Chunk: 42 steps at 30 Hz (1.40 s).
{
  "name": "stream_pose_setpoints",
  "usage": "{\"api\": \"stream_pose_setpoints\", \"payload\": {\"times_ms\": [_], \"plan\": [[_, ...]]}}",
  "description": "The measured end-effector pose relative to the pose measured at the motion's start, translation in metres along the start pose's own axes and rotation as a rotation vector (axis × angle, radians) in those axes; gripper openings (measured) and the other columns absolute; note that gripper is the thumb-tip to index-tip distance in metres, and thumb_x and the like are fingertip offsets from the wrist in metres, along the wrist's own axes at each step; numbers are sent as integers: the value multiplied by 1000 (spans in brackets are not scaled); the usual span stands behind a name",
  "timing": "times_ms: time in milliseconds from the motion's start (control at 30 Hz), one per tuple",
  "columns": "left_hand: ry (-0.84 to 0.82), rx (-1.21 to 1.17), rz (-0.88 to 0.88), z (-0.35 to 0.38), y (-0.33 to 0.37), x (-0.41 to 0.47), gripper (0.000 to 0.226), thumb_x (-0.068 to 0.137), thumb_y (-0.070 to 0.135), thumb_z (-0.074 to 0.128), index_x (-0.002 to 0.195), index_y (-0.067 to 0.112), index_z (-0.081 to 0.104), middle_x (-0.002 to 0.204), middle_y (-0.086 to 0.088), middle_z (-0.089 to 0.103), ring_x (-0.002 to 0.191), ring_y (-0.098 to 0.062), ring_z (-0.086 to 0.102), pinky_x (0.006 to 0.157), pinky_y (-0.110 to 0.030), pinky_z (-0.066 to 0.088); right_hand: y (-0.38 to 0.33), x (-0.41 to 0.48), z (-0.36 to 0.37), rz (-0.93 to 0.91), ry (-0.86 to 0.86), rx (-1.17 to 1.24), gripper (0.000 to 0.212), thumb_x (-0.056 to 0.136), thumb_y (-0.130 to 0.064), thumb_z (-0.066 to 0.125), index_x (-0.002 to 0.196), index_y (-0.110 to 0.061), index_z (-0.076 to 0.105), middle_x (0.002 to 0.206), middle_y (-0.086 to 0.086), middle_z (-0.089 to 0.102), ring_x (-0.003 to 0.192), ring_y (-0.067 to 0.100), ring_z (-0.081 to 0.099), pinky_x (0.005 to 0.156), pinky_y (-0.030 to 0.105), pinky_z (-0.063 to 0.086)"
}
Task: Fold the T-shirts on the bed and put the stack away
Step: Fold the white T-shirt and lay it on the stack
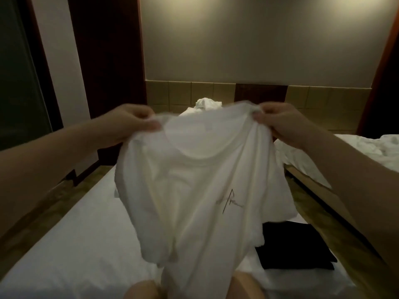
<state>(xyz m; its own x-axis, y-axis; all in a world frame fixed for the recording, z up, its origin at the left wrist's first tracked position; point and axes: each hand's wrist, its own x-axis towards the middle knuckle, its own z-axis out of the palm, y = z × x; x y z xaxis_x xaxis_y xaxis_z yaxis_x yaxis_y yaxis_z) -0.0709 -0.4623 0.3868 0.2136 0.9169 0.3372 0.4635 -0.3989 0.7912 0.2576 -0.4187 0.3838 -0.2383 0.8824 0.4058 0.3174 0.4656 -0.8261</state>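
Dim bedroom, white-sheeted bed [75, 234] under everything. White T-shirt [194, 190] hangs in the air between both hands: left hand [133, 123] pinches one shoulder, right hand [280, 123] pinches the other, fingers curled into the cloth. Long axis is vertical — collar up, hem down toward the bed. Hands sit level, neither nearer. Bare sheet lies below and ahead, so lay-down likely goes forward. Folded black shirt [295, 244] sits low right — closer to the right hand. Crumpled white pile [207, 104] sits at the far end.
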Motion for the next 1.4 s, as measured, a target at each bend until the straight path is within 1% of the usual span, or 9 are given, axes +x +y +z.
{"api": "stream_pose_setpoints", "payload": {"times_ms": [67, 167, 333, 533, 600, 767, 933, 1133, 1400], "plan": [[83, -40, 39, 2, -9, 1, 42, 55, 56, 70, 74, 20, 61, 77, 4, 60, 70, -11, 60, 58, -21, 51, 17, 5, 7, -55, 95, -276, 11, 92, -26, 56, 94, -18, 64, 88, -6, 61, 78, 4, 58, 63, 18, 43], [253, -273, 85, 1, -1, 8, 20, 71, 38, 62, 73, 19, 54, 74, 5, 55, 64, -8, 55, 56, -22, 47, 18, 12, 16, -177, 353, -200, 18, 92, -34, 55, 91, -17, 61, 83, -7, 58, 74, 4, 54, 62, 17, 42], [412, -214, 93, 2, 3, 16, 19, 87, 29, 58, 72, 20, 52, 77, 4, 52, 71, -10, 52, 66, -27, 44, 10, 22, 19, -175, 419, -164, 20, 93, -35, 54, 81, -21, 62, 78, -6, 56, 72, 5, 53, 66, 18, 42], [10, -97, -253, 3, -34, 11, 69, 46, 68, 76, 91, 17, 66, 86, 0, 68, 77, -18, 68, 60, -26, 56, 26, 15, 30, 23, 378, -40, 24, 94, -37, 52, 101, -17, 64, 93, -3, 61, 91, 15, 59, 82, 30, 47], [-27, -140, -404, 15, -51, 4, 60, 61, 58, 70, 103, 15, 67, 97, -5, 70, 83, -21, 69, 60, -27, 58, 44, 10, 38, 158, 391, 103, 30, 91, -33, 58, 112, -12, 63, 98, 0, 63, 93, 18, 61, 84, 35, 49], [278, -810, -623, 73, -79, -8, 19, 89, 28, 58, 99, 13, 64, 77, -3, 70, 63, -14, 67, 47, -26, 54, 77, -11, 69, 329, 449, 307, 13, 88, -30, 62, 94, -19, 66, 95, -1, 65, 91, 19, 61, 87, 40, 49], [345, -1227, -633, 161, -65, -41, 16, 90, 17, 54, 85, 6, 65, 88, -13, 67, 72, -20, 65, 68, -34, 55, 84, -54, 139, 264, 547, 344, 20, 85, -26, 61, 73, -10, 62, 72, 5, 61, 75, 18, 55, 75, 39, 48], [541, -539, -379, 191, -66, -56, 15, 92, 27, 56, 96, 16, 64, 88, -7, 71, 88, -27, 67, 78, -48, 54, 64, -87, 190, 84, 382, 159, 20, 89, -20, 60, 69, -17, 58, 64, 0, 61, 59, 6, 53, 58, 30, 45], [567, -489, -375, 183, -68, -64, 15, 92, 27, 53, 92, 18, 65, 84, 1, 71, 83, -13, 67, 74, -32, 55, 63, -92, 195, -3, 351, -30, 17, 87, -25, 62, 71, -21, 59, 59, -6, 58, 61, 10, 55, 56, 28, 45]]}}
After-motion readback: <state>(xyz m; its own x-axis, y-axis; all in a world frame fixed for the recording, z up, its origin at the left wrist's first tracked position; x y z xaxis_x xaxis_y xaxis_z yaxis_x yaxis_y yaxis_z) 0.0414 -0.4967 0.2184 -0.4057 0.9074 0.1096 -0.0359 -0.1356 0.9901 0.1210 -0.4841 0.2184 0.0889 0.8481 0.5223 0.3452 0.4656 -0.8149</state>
